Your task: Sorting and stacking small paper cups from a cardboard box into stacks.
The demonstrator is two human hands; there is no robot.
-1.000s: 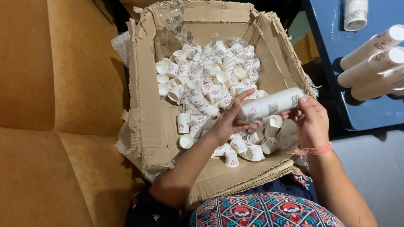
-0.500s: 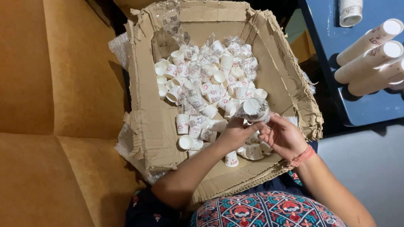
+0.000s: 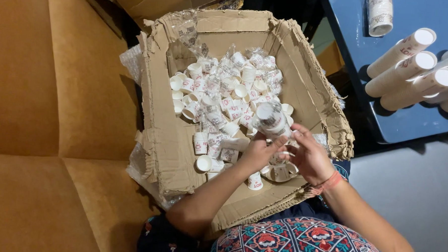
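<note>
Stack of paper cups (image 3: 272, 120) gripped upright over the cardboard box (image 3: 307, 93), left hand (image 3: 257, 153) and right hand (image 3: 309, 160) both closed around its lower end, likely to keep the nested column together. Loose cups (image 3: 223, 98) heaped inside the box, just beyond. Finished stacks (image 3: 410, 65) well right of the box, on the blue table (image 3: 350, 42).

White paper-cup stack (image 3: 272, 120), upright, held
</note>
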